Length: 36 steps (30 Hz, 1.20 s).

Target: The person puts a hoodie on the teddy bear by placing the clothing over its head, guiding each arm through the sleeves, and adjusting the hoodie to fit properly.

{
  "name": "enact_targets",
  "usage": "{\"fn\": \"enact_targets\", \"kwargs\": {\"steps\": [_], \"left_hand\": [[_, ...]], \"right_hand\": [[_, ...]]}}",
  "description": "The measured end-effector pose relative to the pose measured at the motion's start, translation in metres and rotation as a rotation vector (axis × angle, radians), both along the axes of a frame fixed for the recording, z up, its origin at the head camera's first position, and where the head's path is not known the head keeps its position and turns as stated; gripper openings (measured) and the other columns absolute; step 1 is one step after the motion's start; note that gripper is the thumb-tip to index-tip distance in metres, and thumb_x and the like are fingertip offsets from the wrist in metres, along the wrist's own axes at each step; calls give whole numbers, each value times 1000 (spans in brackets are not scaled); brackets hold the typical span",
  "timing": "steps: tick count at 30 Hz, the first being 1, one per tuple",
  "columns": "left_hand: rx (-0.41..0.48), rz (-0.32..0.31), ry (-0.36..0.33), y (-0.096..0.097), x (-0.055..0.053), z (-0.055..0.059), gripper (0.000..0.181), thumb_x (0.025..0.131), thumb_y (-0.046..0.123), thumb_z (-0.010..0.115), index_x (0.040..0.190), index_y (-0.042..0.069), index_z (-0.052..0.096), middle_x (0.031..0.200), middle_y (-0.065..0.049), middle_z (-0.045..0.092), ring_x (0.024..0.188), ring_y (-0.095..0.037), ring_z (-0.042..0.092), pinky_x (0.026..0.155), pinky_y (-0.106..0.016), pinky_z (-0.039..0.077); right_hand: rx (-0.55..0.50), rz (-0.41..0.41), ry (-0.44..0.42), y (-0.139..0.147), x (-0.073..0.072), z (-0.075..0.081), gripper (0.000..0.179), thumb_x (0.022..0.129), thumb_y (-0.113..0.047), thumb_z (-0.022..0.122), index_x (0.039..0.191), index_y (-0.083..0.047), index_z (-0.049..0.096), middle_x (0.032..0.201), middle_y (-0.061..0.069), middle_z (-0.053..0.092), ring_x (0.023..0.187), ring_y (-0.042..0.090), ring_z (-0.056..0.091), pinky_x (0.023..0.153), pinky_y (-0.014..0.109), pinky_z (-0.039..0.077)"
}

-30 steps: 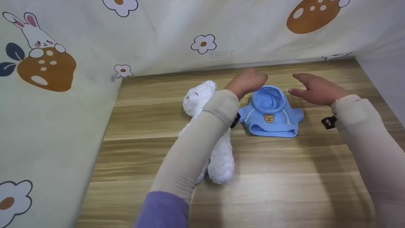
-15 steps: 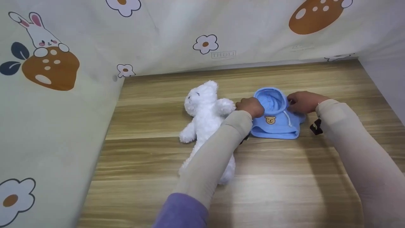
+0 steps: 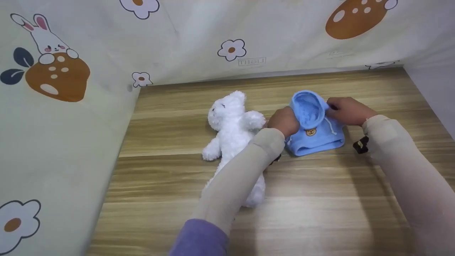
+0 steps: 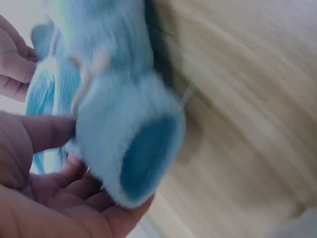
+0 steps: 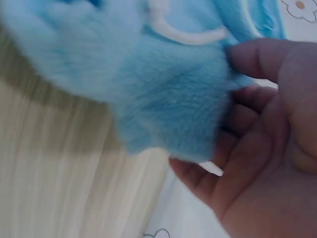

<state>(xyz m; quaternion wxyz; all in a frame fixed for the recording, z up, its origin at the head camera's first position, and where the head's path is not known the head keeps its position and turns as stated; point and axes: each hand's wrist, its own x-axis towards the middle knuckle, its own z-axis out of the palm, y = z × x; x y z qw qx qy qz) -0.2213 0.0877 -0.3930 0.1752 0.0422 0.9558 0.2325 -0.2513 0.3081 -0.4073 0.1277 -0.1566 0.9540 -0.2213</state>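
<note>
A small light-blue doll hoodie (image 3: 320,140) with a bear-face patch and white drawstrings is held between both hands at the right of the board. My left hand (image 3: 284,121) grips its left shoulder beside the hood; in the left wrist view the thumb and fingers pinch the fabric near a sleeve opening (image 4: 151,156). On the other side my right hand (image 3: 350,111) pinches the opposite shoulder, and the right wrist view shows its thumb and fingers round the cloth by the sleeve (image 5: 173,114). A white plush toy (image 3: 231,138) lies left of the hoodie, partly covered by my left forearm.
Wood-grain board (image 3: 160,177) lies under everything. A pale patterned sheet (image 3: 185,42) with rabbit, strawberry and flower prints rises behind and to the left. A plain pale wall (image 3: 433,89) borders the right side.
Both hands have come down from above the hoodie and taken hold of its shoulders. The hoodie has since tilted and shifted slightly up and right. The plush toy stays in place.
</note>
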Motion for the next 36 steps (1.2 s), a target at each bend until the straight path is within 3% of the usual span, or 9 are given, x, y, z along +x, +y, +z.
{"fn": "enact_targets", "kwargs": {"steps": [2,3,5,7,8,10,15,24,36], "left_hand": [[68,8,39,-9,26,42,25,97,9,51,119,5,63,114,-8,68,96,-15,62,70,-24,47],[101,9,59,-12,33,54,27,98,9,49,121,4,61,114,-9,68,98,-16,63,73,-24,48],[143,7,108,-12,33,53,27,98,10,50,122,4,60,112,-7,68,100,-16,64,77,-24,49],[174,-2,151,-10,26,43,25,96,11,54,120,6,61,109,-5,67,98,-15,63,81,-26,49],[196,-20,162,-12,27,46,24,95,10,57,119,6,62,109,-4,68,97,-14,62,80,-25,49],[208,-9,194,-7,13,28,22,91,9,60,113,9,64,105,-1,67,93,-12,61,80,-27,49],[230,29,247,-9,1,18,13,91,7,61,101,12,67,93,2,67,82,-11,60,70,-27,49],[315,10,353,-17,15,33,15,99,16,59,110,13,69,100,3,70,88,-10,63,74,-26,49],[325,-116,490,-46,35,75,15,98,16,62,111,13,69,104,2,71,91,-11,65,77,-27,49]], "right_hand": [[-40,-36,44,4,3,5,20,101,-22,54,101,-3,60,78,8,54,73,24,52,62,36,43],[-56,-48,67,6,5,7,21,101,-23,54,102,-3,59,77,9,54,72,24,52,61,36,42],[-73,-67,110,10,8,11,22,102,-27,54,103,-5,59,76,8,53,70,24,50,59,35,41],[-81,-78,150,12,10,15,23,102,-29,53,103,-6,59,75,8,52,69,24,50,58,34,40],[-82,-81,170,13,11,17,24,102,-30,53,103,-7,59,76,8,52,69,24,50,58,33,40],[-82,-85,196,15,13,21,24,102,-30,54,104,-6,59,78,9,54,71,24,50,59,32,40],[-95,-80,180,19,17,32,26,99,-23,62,116,-4,60,95,12,61,83,26,53,65,22,40],[-156,-100,292,19,33,51,21,99,-23,62,106,-4,67,94,13,67,76,14,56,62,17,41],[-245,-40,503,0,55,82,17,96,-8,64,112,-2,67,97,8,67,75,3,56,65,9,41]]}}
